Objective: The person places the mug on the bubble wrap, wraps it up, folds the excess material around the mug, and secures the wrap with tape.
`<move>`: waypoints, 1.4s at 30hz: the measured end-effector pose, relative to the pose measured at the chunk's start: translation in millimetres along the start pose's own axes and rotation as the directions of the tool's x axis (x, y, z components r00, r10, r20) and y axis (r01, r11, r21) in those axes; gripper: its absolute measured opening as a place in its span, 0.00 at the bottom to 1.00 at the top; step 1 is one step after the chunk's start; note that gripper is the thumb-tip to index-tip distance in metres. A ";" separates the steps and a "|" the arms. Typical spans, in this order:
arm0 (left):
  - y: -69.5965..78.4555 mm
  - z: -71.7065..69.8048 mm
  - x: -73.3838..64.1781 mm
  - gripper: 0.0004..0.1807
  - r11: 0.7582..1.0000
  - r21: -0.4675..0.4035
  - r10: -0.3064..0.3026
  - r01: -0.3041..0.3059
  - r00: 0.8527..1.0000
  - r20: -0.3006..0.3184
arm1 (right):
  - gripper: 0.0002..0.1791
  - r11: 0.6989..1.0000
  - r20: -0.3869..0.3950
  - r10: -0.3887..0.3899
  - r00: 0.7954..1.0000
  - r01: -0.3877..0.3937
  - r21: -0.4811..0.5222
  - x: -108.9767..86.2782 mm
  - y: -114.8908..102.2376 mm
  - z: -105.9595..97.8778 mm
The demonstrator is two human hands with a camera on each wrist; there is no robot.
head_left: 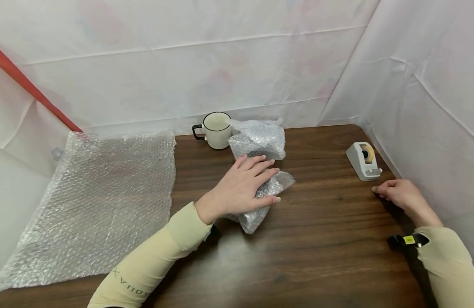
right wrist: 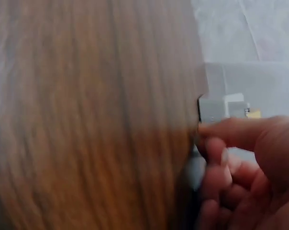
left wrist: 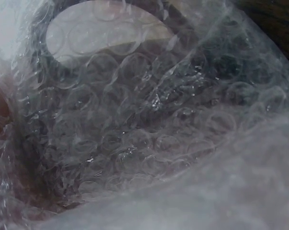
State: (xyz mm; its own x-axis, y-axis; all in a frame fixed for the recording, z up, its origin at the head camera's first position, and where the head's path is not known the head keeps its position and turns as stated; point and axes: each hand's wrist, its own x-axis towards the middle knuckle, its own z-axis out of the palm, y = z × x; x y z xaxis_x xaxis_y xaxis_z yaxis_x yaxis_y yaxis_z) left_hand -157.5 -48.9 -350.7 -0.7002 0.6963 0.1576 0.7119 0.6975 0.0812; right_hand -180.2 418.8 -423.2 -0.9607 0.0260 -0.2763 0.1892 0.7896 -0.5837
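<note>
My left hand (head_left: 240, 188) rests with spread fingers on a bubble-wrapped bundle (head_left: 254, 219), pressing its wrap from above. Through the bubble wrap (left wrist: 135, 115) in the left wrist view, a pale rounded shape with a dark edge shows; the rest of the content is blurred. At the right, my right hand (head_left: 402, 194) has thumb and forefinger pinched together, apparently on a barely visible piece of tape. Its other fingers (right wrist: 216, 182) are curled. Just beyond that hand stands a white tape dispenser (head_left: 360, 162) holding a yellowish roll.
Behind the bundle sits another bubble-wrapped bundle (head_left: 265, 139), beside a white mug (head_left: 217, 134) with a black rim and handle. A flat bubble wrap sheet (head_left: 106, 201) covers the left of the wooden table (head_left: 317, 256). White cloth (head_left: 183, 64) hangs along the back and sides.
</note>
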 end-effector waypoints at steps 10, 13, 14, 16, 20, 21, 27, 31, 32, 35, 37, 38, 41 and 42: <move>-1.7 -1.7 2.5 0.27 0.998 -0.059 -0.009 0.011 1.000 0.024 | 0.07 0.893 0.017 -0.407 0.913 0.394 0.217 -36.3 -80.8 28.0; -1.0 -1.2 3.9 0.28 0.997 -0.067 -0.029 0.030 0.999 0.029 | 0.04 0.801 0.016 -0.542 0.840 0.510 0.313 -48.1 -117.5 46.9; -1.0 -1.1 4.1 0.29 0.997 -0.069 -0.036 0.038 0.999 0.029 | 0.04 0.774 0.030 -0.573 0.819 0.528 0.349 -50.4 -128.4 53.4; -0.9 -0.9 4.6 0.29 0.997 -0.066 -0.042 0.044 0.999 0.026 | 0.05 0.730 0.062 -0.614 0.787 0.537 0.423 -52.9 -146.5 66.2; -0.8 -0.1 4.8 0.29 0.998 -0.058 -0.030 0.031 0.999 0.015 | 0.05 0.630 0.073 -0.682 0.728 0.535 0.563 -57.0 -173.3 88.3; -0.7 -0.1 4.7 0.29 0.998 -0.063 -0.028 0.028 1.000 0.013 | 0.05 0.604 0.062 -0.694 0.718 0.532 0.594 -58.4 -178.9 93.1; -0.9 -0.8 2.6 0.29 0.996 -0.086 -0.039 0.039 0.999 0.006 | 0.05 0.603 0.013 -0.625 0.780 0.473 0.642 -65.1 -206.5 119.7; -1.0 -0.6 2.9 0.29 0.995 -0.092 -0.037 0.037 0.999 0.002 | 0.10 0.683 0.001 -0.486 0.874 0.380 0.624 -68.3 -214.9 134.0; -1.0 -0.6 3.0 0.29 0.995 -0.090 -0.036 0.036 0.999 0.000 | 0.12 0.692 -0.002 -0.459 0.888 0.359 0.626 -68.6 -216.1 136.9; -1.2 -0.9 2.4 0.28 0.995 -0.094 -0.033 0.032 0.999 -0.009 | 0.14 0.705 -0.012 -0.415 0.910 0.330 0.628 -68.5 -218.8 143.0; -2.0 -0.7 1.5 0.28 0.992 -0.124 -0.036 0.033 0.999 -0.017 | 0.15 0.709 -0.011 -0.405 0.914 0.322 0.628 -68.0 -219.9 144.8; -2.6 -0.8 1.1 0.28 0.988 -0.152 -0.039 0.035 0.999 -0.025 | 0.16 0.712 -0.005 -0.404 0.915 0.318 0.626 -67.6 -220.2 145.2; -4.3 -1.3 0.2 0.29 0.969 -0.243 -0.052 0.042 0.998 -0.034 | 0.18 0.725 0.037 -0.403 0.914 0.294 0.623 -66.6 -220.2 145.3; -5.0 -1.4 0.2 0.30 0.964 -0.261 -0.054 0.044 0.998 -0.031 | 0.18 0.732 0.053 -0.403 0.914 0.287 0.618 -66.0 -219.7 145.3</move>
State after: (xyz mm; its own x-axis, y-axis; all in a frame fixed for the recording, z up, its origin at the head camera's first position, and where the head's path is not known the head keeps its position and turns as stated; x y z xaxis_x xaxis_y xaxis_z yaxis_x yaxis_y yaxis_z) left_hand -161.1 -52.5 -349.7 -0.7356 0.6521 0.1835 0.6697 0.6592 0.3419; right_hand -128.9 154.5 -387.6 -0.9432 -0.3271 -0.0578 -0.0116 0.2064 -0.9784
